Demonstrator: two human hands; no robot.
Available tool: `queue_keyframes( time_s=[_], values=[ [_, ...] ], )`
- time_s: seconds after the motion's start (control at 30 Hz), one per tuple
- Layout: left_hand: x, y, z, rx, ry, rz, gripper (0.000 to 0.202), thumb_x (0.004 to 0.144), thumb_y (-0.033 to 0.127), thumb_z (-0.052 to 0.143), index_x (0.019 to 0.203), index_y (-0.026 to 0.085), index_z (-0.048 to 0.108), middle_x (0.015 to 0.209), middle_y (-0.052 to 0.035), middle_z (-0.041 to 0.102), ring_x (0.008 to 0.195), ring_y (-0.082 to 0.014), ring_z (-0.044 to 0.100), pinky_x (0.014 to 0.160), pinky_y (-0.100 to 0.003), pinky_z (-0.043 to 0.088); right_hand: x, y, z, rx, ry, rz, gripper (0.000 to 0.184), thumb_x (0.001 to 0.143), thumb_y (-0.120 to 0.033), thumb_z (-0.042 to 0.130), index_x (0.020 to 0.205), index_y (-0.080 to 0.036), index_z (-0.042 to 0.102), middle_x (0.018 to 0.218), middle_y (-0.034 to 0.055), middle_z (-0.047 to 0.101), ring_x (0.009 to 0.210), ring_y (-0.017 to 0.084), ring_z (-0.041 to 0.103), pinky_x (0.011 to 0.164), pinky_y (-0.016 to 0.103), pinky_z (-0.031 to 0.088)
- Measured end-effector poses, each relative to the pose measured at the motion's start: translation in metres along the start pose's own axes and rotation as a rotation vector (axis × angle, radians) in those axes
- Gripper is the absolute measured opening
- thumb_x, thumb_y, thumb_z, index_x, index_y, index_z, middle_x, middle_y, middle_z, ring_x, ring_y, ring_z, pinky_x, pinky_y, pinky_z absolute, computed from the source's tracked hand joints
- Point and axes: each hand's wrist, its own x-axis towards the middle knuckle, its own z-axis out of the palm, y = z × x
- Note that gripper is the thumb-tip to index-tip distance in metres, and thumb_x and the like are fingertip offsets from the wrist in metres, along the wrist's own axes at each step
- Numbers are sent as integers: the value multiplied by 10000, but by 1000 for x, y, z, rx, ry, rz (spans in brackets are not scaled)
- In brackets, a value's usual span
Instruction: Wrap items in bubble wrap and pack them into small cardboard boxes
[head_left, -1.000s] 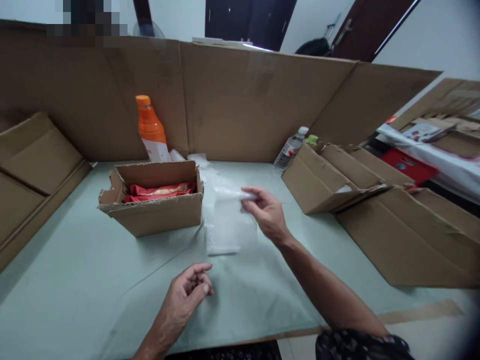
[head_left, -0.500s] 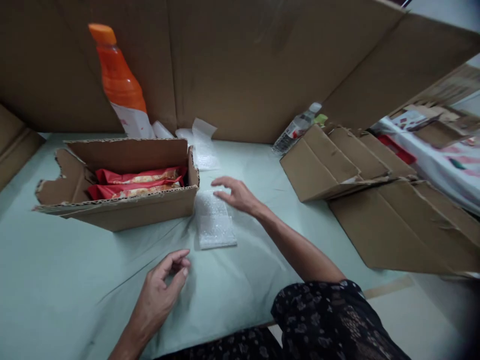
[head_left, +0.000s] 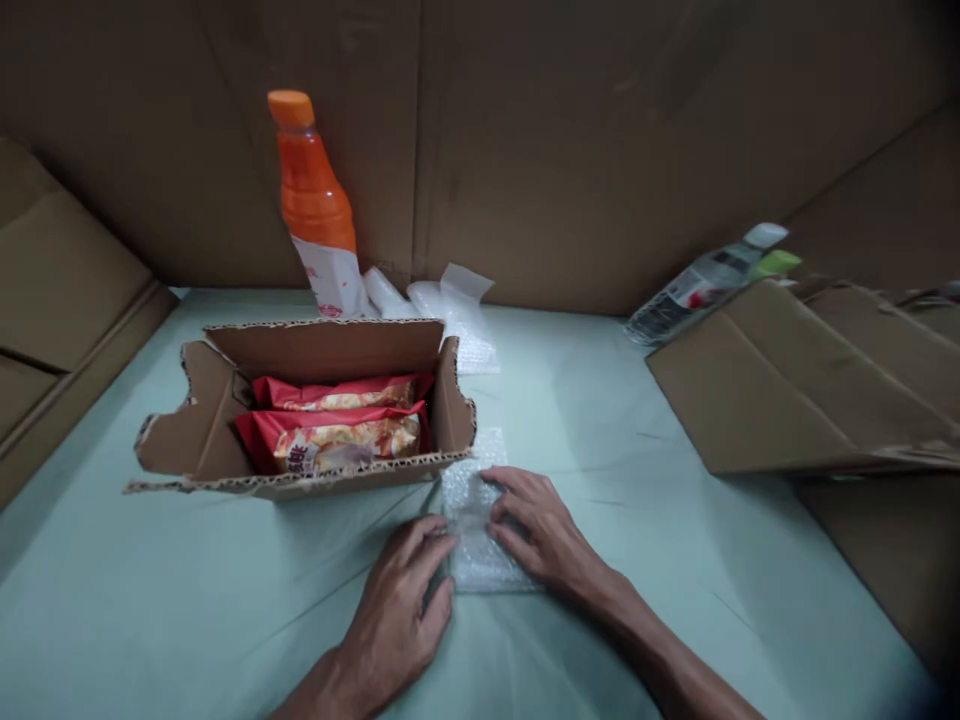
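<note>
A small sheet of clear bubble wrap [head_left: 471,500] lies flat on the pale green table cover, just in front of an open cardboard box [head_left: 225,455]. My left hand [head_left: 401,600] rests at the sheet's left edge with fingers stretched out on it. On the sheet's right side lies my right hand [head_left: 536,530], fingers extended and pressing down. The box holds red snack packets [head_left: 334,430].
An orange drink bottle [head_left: 315,205] stands behind the box against a tall cardboard wall. More bubble wrap pieces [head_left: 457,310] lie beside it. A water bottle [head_left: 705,280] leans on flattened cardboard [head_left: 795,385] at the right. Folded cardboard [head_left: 52,290] is stacked at the left.
My left hand moved forward from the table onto the bubble wrap's left edge. My right hand slid from the sheet's far end onto its right side. The camera tilted down and closer.
</note>
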Motion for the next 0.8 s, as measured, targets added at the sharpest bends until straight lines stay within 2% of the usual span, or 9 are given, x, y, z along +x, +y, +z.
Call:
queue_keyframes(
  time_s=[0.13, 0.33, 0.43, 0.57, 0.73, 0.8],
  values=[
    [-1, -6, -1, 42, 29, 62, 384, 876, 108, 533, 1236, 201, 629, 1277, -129, 693, 1147, -216, 695, 937, -332, 614, -1, 8, 4, 25, 14, -14, 65, 934, -203, 597, 883, -222, 634, 1336, 115, 652, 1249, 270, 587, 996, 464, 467],
    [1, -4, -1, 135, 51, 143, 367, 877, 100, 529, 1221, 191, 618, 1255, -131, 707, 1084, -220, 715, 885, -337, 628, 1, 13, 8, 38, 55, -29, 45, 935, -198, 602, 908, -219, 632, 1327, 121, 662, 1236, 265, 592, 990, 453, 461],
    [1, -5, 0, 157, 47, 126, 348, 898, 106, 516, 1219, 185, 624, 1250, -136, 706, 1097, -220, 711, 901, -338, 622, 1, 9, 6, 58, 47, -11, 66, 935, -192, 602, 884, -219, 635, 1328, 117, 666, 1246, 269, 594, 1003, 465, 462],
    [0, -5, -6, 122, 36, 108, 333, 922, 117, 525, 1225, 204, 631, 1239, -124, 700, 1116, -208, 698, 927, -319, 600, 1, -4, 1, 108, -31, 32, 58, 933, -235, 629, 889, -224, 665, 1366, 105, 658, 1299, 283, 574, 1053, 495, 446],
    [-11, 15, -17, 134, 41, 88, 319, 934, 149, 564, 1240, 227, 612, 1266, -108, 657, 1151, -227, 646, 993, -385, 540, 2, -16, -4, 126, -110, 52, 43, 908, -240, 679, 933, -216, 704, 1384, 93, 648, 1345, 277, 544, 1101, 487, 414],
    [-19, 26, -20, 168, 11, 122, 320, 929, 151, 575, 1238, 227, 610, 1266, -102, 655, 1167, -242, 623, 1006, -407, 516, -1, -20, -11, 111, -72, 68, 167, 912, -303, 705, 1056, -217, 701, 1398, 107, 636, 1341, 276, 545, 1097, 478, 414]
  ],
)
